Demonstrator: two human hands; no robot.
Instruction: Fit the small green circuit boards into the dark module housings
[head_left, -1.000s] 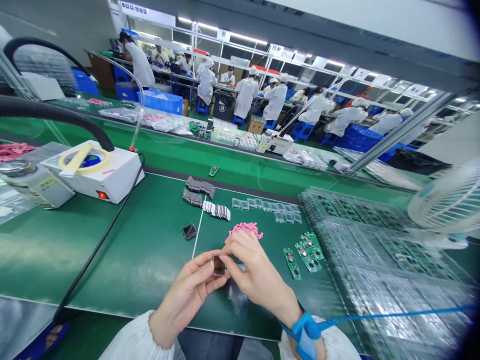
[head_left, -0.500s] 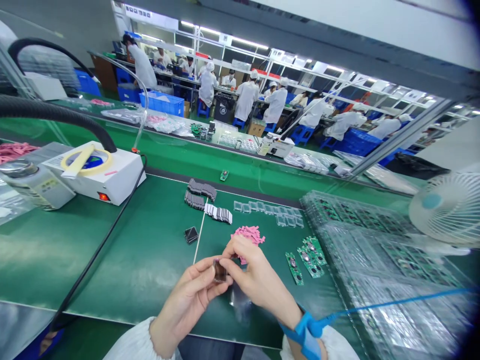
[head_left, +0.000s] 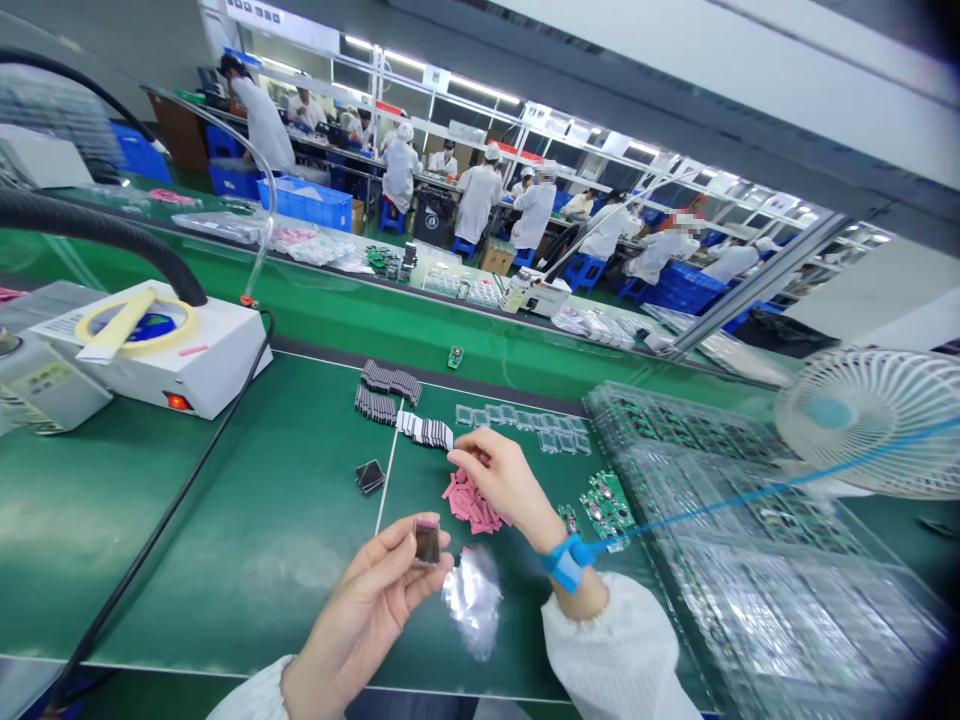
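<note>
My left hand [head_left: 367, 595] pinches a small dark square display in a clear frame [head_left: 427, 542], with a pink strip along its top edge. My right hand [head_left: 499, 478], wearing a blue wrist strap [head_left: 568, 563], reaches over the heap of pink strips [head_left: 474, 506]. Its thumb and forefinger come close together at the right end of a row of thin white pieces with dark edges [head_left: 424, 430]; whether a piece is between them is hidden. Left of that row lie dark square pieces in clear frames [head_left: 369, 477]. A clear plastic bag [head_left: 474, 603] lies below the pink strips.
Stacked grey pieces [head_left: 386, 385], clear square frames [head_left: 517, 415] and green circuit boards [head_left: 606, 503] lie on the green mat. Clear trays [head_left: 750, 540] and a fan [head_left: 855, 420] stand at right. A white box [head_left: 150, 350] and black cable [head_left: 187, 480] are at left.
My right hand has left the display and moved up to the row of white pieces. The left hand keeps the display, slightly further left. The view has shifted a little.
</note>
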